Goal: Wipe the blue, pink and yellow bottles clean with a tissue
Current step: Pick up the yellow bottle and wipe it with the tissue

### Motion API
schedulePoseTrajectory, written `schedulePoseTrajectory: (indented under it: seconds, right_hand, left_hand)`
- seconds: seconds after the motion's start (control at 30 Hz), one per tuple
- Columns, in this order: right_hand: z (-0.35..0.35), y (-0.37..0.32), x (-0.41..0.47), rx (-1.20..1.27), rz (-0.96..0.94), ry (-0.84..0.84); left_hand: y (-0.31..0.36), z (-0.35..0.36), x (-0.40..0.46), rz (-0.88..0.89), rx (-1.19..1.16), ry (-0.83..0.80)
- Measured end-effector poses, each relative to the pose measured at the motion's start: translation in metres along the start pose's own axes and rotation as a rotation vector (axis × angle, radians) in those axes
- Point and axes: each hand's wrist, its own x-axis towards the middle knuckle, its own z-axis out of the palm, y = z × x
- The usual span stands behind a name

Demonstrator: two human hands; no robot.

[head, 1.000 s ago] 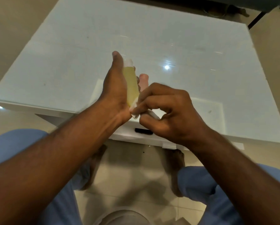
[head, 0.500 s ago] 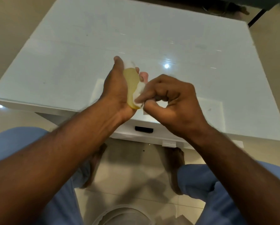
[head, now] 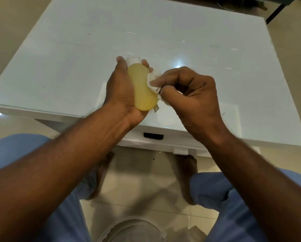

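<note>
A yellow bottle [head: 140, 88] with a white cap lies along my left hand [head: 120, 89], cap pointing away from me, above the table's near edge. My left thumb and fingers curl round its sides. My right hand [head: 188, 96] pinches a crumpled white tissue [head: 154, 82] and presses it against the bottle's right side. The blue and pink bottles are not visible now.
A white glossy table [head: 163, 37] fills the upper view, with a drawer handle slot [head: 153, 135] under its front edge. My knees in blue trousers and my bare feet are below. A white round rim [head: 128, 224] sits on the tiled floor between my legs.
The bottle has turned so its broad yellow face shows toward me. My right hand has moved the tissue from the bottle's base up along its right side.
</note>
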Motion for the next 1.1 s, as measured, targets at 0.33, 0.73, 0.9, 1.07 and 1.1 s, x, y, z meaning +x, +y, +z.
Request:
schedulePoseTrajectory:
  seconds: [0.33,0.73,0.9,1.07,1.1]
  right_hand:
    - [-0.014,-0.006,0.01,-0.034,-0.063,0.048]
    - [-0.021,-0.011,0.014,-0.006,-0.047,0.005]
    - [-0.005,-0.003,0.004,0.014,-0.008,0.016]
    - [-0.007,-0.008,-0.002,-0.023,-0.017,-0.148]
    - [-0.009,-0.01,0.0,-0.043,-0.028,-0.151]
  left_hand:
    - [-0.006,0.006,-0.002,0.018,0.184,-0.058]
    - [0.005,0.004,0.002,0.054,0.034,-0.046]
    - [-0.004,0.006,-0.001,0.048,0.08,-0.043]
    - [0.01,-0.001,0.003,0.106,-0.033,0.04]
    - [0.01,0.0,0.003,0.115,-0.042,0.037]
